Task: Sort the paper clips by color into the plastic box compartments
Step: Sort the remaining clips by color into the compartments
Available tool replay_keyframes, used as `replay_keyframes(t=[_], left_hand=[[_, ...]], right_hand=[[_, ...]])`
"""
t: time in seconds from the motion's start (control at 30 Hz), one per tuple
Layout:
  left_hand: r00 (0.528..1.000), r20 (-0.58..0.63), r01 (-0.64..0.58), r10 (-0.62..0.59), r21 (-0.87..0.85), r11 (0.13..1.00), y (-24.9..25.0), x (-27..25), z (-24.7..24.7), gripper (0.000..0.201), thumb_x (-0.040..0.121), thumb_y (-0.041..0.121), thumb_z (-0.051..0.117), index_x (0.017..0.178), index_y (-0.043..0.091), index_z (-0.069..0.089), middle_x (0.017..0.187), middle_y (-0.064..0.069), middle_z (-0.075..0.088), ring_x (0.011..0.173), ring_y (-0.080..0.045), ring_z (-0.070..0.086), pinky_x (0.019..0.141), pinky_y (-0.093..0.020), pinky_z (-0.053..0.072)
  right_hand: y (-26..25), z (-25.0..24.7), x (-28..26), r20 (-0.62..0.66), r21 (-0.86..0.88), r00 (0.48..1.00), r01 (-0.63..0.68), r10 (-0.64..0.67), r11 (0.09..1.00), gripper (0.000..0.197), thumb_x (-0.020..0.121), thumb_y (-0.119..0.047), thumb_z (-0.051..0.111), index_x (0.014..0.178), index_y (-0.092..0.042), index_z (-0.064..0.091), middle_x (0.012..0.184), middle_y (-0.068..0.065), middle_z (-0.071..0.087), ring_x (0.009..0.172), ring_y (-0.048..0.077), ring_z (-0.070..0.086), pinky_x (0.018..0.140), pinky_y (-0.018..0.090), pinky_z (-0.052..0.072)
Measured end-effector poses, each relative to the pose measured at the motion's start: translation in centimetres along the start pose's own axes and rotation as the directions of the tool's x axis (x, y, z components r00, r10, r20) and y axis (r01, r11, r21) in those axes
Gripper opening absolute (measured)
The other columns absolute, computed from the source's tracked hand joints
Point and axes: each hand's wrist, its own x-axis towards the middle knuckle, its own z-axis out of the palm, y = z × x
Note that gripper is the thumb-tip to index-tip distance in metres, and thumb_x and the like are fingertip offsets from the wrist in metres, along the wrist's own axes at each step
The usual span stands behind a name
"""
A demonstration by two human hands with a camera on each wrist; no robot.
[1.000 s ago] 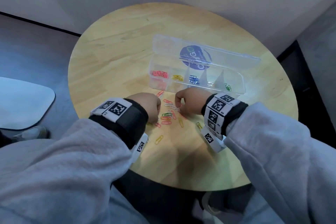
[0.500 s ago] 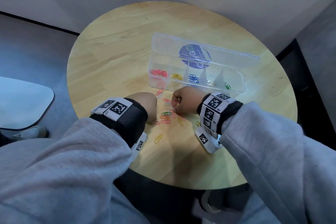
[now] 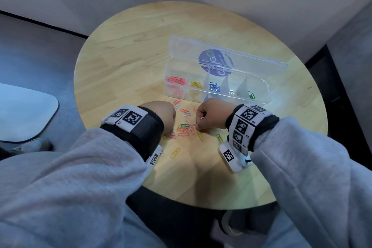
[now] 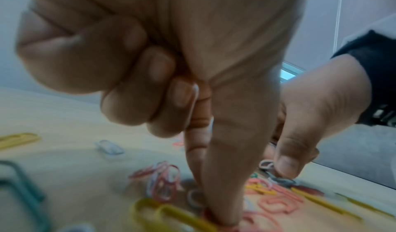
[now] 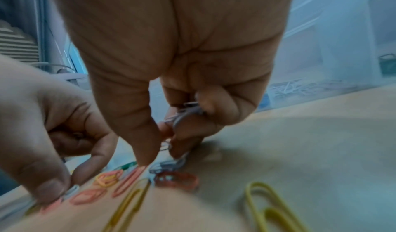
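Note:
Loose paper clips [image 3: 184, 128] in pink, yellow, green and white lie in a small pile on the round wooden table [image 3: 124, 62]. My left hand [image 3: 168, 127] stands on the pile's left side, its thumb and forefinger [image 4: 220, 201] pinched down onto a clip there; the other fingers are curled. My right hand [image 3: 198, 127] is at the pile's right side. Its curled fingers hold white clips [image 5: 185, 112], while its thumb and forefinger touch another white clip [image 5: 167, 165] on the table. Just beyond the hands stands the clear plastic box [image 3: 259, 98], open.
The box holds pink clips [image 3: 176, 80], yellow clips [image 3: 196, 84], blue clips [image 3: 213, 87], white clips [image 3: 232, 92] and green clips [image 3: 251, 95] in separate compartments, left to right. Its lid [image 3: 225, 56] lies open behind. Stray yellow clips [image 3: 175, 153] lie nearer me. A grey seat [image 3: 22, 112] is at the left.
My right hand has edged slightly over the pile, still holding white clips. The left hand has stayed almost still at the pile's left side.

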Motion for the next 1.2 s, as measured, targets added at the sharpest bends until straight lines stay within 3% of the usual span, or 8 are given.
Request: replay_keyframes(t=[0.1,0.3,0.47,0.57,0.67,0.8,1.03,1.2], left_hand=[[1.0,0.018,0.015,-0.015,0.006,1.0,0.0,-0.1,0.0,0.028,0.081,0.028,0.071,0.101,0.01,0.069,0.1,-0.005,0.071,0.094,-0.022,0.065,0.072,-0.029,0.047],[1.0,0.018,-0.023,0.025,-0.118,0.993,-0.6,-0.8,-0.7,0.008,0.079,0.02,0.069,0.074,0.018,0.063,0.07,0.004,0.06,0.069,-0.016,0.053,0.059,-0.023,0.041],[0.998,-0.02,-0.06,0.057,-0.283,0.957,-1.5,-1.8,-2.2,0.017,0.077,0.027,0.071,0.066,0.022,0.059,0.068,0.007,0.058,0.067,-0.013,0.051,0.067,-0.026,0.041],[0.997,-0.027,-0.074,0.069,-0.468,0.881,-2.3,-2.7,-3.2,0.019,0.075,0.022,0.072,0.062,0.02,0.057,0.058,0.005,0.053,0.055,-0.012,0.047,0.06,-0.023,0.038],[0.99,-0.132,-0.131,0.059,-0.648,0.75,-3.2,-3.8,-4.0,0.026,0.072,0.008,0.07,0.055,0.016,0.051,0.054,0.0,0.055,0.053,-0.015,0.047,0.06,-0.023,0.04],[0.967,-0.253,-0.207,0.004,-0.782,0.589,-4.2,-4.9,-4.3,0.03,0.071,0.001,0.067,0.054,0.014,0.046,0.061,-0.009,0.056,0.059,-0.02,0.045,0.063,-0.028,0.04],[0.987,-0.156,-0.158,0.028,-0.984,0.085,-4.6,-5.6,-4.4,0.025,0.088,-0.009,0.045,0.081,0.012,0.056,0.061,-0.002,0.051,0.043,-0.005,0.048,0.039,-0.012,0.039],[0.993,-0.117,-0.119,0.034,-0.989,0.087,-5.0,-5.8,-4.7,0.026,0.088,0.001,0.04,0.074,0.007,0.061,0.066,-0.001,0.047,0.045,-0.006,0.046,0.038,-0.011,0.034]], right_hand=[[0.5,-0.3,-0.2,-0.011,0.08,1.0,0.012,-0.011,0.997,0.012,0.081,-0.015,0.066,0.073,-0.018,0.057,0.065,-0.009,0.051,0.055,0.006,0.044,0.05,0.018,0.036],[1.4,-0.3,-0.4,0.016,0.44,0.998,-0.06,0.059,0.896,0.016,0.083,-0.003,0.06,0.092,-0.016,0.063,0.064,-0.002,0.059,0.045,0.002,0.051,0.046,0.013,0.044],[0.9,-0.4,-0.5,0.143,0.727,0.987,-0.152,0.069,0.669,0.027,0.091,0.005,0.034,0.077,-0.006,0.055,0.066,0.009,0.052,0.054,0.016,0.045,0.041,0.017,0.039],[0.3,-0.5,-0.5,0.146,0.784,0.988,-0.151,0.058,0.602,0.025,0.091,0.005,0.031,0.077,-0.007,0.048,0.066,0.009,0.047,0.054,0.016,0.043,0.042,0.019,0.036],[-0.3,-0.5,-0.1,0.087,0.695,0.996,-0.077,0.023,0.715,0.019,0.089,0.0,0.041,0.076,-0.011,0.048,0.068,0.007,0.051,0.059,0.018,0.046,0.049,0.022,0.04],[-1.2,-0.8,0.3,0.017,0.341,1.0,-0.018,0.013,0.94,0.019,0.086,-0.026,0.06,0.073,-0.019,0.049,0.069,-0.003,0.056,0.063,0.015,0.05,0.062,0.027,0.043],[-2.7,-0.2,0.7,-0.102,0.034,0.995,0.013,-0.01,0.999,0.014,0.084,-0.017,0.059,0.096,-0.024,0.056,0.075,-0.011,0.045,0.063,0.008,0.043,0.052,0.022,0.033],[-2.8,0.3,1.2,-0.077,-0.038,0.997,0.007,-0.01,0.999,0.02,0.083,-0.011,0.055,0.097,-0.025,0.055,0.069,-0.011,0.04,0.065,0.014,0.047,0.054,0.024,0.038]])
